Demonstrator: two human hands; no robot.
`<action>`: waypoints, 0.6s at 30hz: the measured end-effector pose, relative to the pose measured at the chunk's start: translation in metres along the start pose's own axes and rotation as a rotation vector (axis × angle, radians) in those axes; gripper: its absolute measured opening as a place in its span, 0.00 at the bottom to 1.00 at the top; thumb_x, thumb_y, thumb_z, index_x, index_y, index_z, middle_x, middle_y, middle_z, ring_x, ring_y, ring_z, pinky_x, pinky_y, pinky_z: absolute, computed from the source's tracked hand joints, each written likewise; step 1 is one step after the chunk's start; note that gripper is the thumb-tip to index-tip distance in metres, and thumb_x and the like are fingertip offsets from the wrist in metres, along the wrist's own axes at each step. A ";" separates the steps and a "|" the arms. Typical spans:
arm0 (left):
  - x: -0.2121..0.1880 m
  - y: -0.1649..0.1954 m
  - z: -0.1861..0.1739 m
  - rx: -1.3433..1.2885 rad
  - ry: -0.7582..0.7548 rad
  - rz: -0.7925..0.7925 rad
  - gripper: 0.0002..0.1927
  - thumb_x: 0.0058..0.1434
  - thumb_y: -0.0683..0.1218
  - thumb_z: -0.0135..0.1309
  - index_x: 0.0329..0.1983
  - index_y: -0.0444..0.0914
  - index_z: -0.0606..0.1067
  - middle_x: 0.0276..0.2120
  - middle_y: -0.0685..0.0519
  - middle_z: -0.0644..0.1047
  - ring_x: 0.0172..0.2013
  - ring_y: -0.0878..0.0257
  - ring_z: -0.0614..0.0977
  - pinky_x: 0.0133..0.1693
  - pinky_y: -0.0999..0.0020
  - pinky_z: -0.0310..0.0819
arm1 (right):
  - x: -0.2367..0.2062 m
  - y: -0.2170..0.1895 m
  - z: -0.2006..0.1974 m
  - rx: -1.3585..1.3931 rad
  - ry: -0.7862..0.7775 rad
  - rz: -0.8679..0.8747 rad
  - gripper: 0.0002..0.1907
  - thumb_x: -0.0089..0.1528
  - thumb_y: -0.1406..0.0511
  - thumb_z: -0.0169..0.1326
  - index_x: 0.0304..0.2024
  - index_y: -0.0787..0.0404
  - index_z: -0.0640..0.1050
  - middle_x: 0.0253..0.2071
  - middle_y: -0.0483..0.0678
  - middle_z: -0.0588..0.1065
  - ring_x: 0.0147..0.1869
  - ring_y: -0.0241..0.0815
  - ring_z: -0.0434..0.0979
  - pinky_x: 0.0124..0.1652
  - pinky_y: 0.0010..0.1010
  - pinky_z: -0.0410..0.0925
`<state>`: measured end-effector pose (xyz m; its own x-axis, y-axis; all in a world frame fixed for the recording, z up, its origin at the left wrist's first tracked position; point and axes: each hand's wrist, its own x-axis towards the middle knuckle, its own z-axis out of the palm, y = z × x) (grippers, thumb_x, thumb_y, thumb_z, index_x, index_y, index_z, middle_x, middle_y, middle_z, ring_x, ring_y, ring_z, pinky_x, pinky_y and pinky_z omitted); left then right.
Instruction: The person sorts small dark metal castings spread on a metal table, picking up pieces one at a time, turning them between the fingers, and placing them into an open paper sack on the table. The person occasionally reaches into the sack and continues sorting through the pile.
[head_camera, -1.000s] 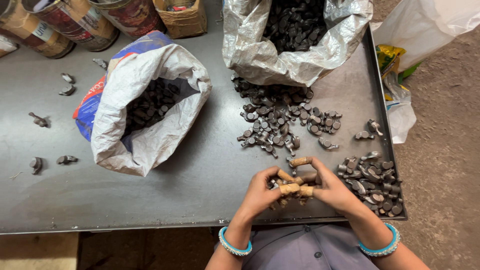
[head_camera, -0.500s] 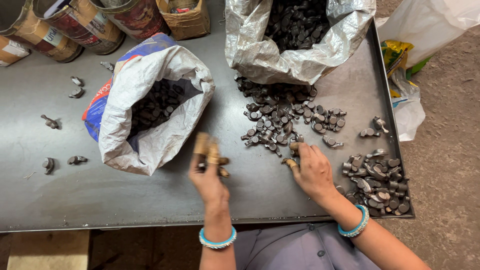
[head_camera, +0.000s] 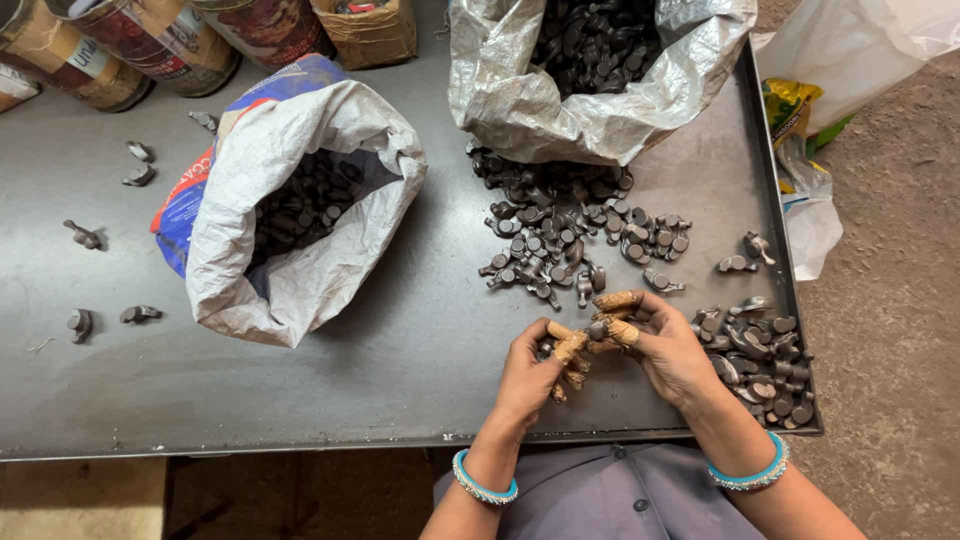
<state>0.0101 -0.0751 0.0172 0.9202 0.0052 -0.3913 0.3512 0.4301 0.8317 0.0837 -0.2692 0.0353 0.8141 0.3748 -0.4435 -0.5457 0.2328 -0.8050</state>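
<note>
Both hands meet just above the near edge of the dark grey metal tray table (head_camera: 300, 400). The left hand (head_camera: 530, 375) and the right hand (head_camera: 665, 350) are drawn together, fingertips almost touching, and their tips wear tan, grimy finger wraps (head_camera: 570, 348). Between those tips sits a small dark metal forged part (head_camera: 598, 330), pinched by the right hand's thumb and fingers, with the left hand's fingers closed against it from the other side (how much of the part each hand grips is hidden by the wraps).

Just beyond the hands, away from the person, lies a loose scatter of the same dark metal parts (head_camera: 570, 235), spilling from the mouth of a crumpled silver-grey plastic sack (head_camera: 560, 110) that stands further off. Just to the right of the right hand, a second heap of dark parts (head_camera: 760, 355) fills the near right corner of the tray. Well to the left of the left hand, a white woven sack with a blue and orange printed outside (head_camera: 290, 250) lies open, holding more dark parts. Further left still, a few single dark parts (head_camera: 82, 235) lie apart on the tray.

Each wrist carries a turquoise beaded bangle (head_camera: 483, 488), and a grey-violet buttoned garment (head_camera: 600, 500) shows below the tray edge.
</note>
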 end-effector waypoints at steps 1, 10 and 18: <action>0.000 -0.001 -0.001 -0.010 -0.025 0.020 0.07 0.67 0.43 0.59 0.41 0.35 0.75 0.29 0.56 0.79 0.26 0.73 0.79 0.22 0.77 0.69 | -0.001 0.000 0.000 -0.001 -0.002 0.021 0.17 0.62 0.72 0.56 0.53 0.70 0.75 0.45 0.53 0.79 0.48 0.43 0.81 0.49 0.36 0.75; 0.001 -0.013 -0.010 -0.057 -0.113 -0.024 0.06 0.69 0.44 0.56 0.42 0.35 0.76 0.31 0.56 0.80 0.29 0.70 0.81 0.28 0.75 0.76 | -0.001 0.012 -0.012 0.059 -0.062 0.050 0.13 0.64 0.70 0.57 0.50 0.71 0.78 0.42 0.53 0.79 0.40 0.41 0.80 0.40 0.32 0.76; -0.002 0.025 -0.043 0.222 -0.080 -0.212 0.11 0.71 0.49 0.51 0.42 0.37 0.77 0.24 0.50 0.80 0.19 0.68 0.79 0.17 0.76 0.64 | 0.000 -0.016 0.028 -0.838 0.027 -0.273 0.13 0.59 0.69 0.62 0.48 0.60 0.82 0.39 0.49 0.81 0.35 0.40 0.77 0.33 0.32 0.71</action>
<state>0.0096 -0.0254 0.0224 0.8300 -0.1382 -0.5404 0.5578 0.2061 0.8040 0.0866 -0.2477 0.0594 0.9050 0.3788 -0.1938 -0.0147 -0.4273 -0.9040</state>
